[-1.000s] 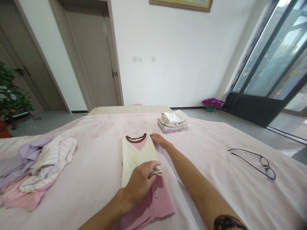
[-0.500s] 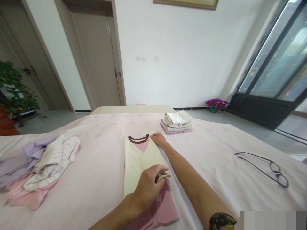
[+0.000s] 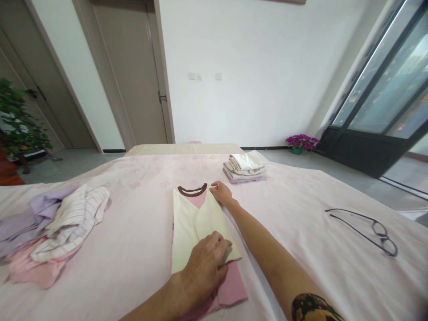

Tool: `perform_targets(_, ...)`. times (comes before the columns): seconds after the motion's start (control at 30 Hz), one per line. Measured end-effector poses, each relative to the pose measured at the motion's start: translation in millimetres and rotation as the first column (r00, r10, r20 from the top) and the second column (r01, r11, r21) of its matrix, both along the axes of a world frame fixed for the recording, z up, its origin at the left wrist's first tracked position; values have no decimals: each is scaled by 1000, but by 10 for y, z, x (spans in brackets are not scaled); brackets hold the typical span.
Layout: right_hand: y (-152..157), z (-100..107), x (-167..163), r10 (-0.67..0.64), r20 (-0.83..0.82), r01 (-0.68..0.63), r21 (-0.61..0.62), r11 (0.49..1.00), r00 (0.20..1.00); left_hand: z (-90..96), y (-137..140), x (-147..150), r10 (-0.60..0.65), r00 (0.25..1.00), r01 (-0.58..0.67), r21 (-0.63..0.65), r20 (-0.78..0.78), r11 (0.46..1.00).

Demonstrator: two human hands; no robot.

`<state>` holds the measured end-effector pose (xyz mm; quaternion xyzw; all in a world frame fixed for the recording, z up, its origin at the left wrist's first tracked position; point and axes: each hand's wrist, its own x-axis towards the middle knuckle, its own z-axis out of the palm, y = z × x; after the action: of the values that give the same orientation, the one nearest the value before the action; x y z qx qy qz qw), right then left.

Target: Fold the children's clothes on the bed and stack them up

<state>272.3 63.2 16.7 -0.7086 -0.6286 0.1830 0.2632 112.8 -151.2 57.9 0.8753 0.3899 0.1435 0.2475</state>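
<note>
Head view: white wall beyond pink sheet; right hand pinches shirt, left hand grip unclear.

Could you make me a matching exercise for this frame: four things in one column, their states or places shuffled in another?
1. shirt
2. glasses
3. stack
4. heap

A. folded cloth, beyond the right hand
B. loose cloth, far left
C. under the left hand
D. temples open, far right

Pairs: 1-C, 2-D, 3-A, 4-B
</note>
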Motion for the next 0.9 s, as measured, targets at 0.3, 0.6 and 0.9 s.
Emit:
perform_targets(0.3, -2, -36, 52, 49, -18, -49, 4, 999, 999, 140, 40, -151, 5, 996, 4, 109, -85, 994)
perform_targets(0.6, 4, -69, 66, 74, -31, -73, 28, 997, 997, 269, 14, -159, -30, 996, 24, -77, -79, 997)
perform_targets(0.9, -71, -63, 76, 47, -113, -32, 131, 991, 993, 36, 537, -408, 406, 913, -407, 36, 32, 913)
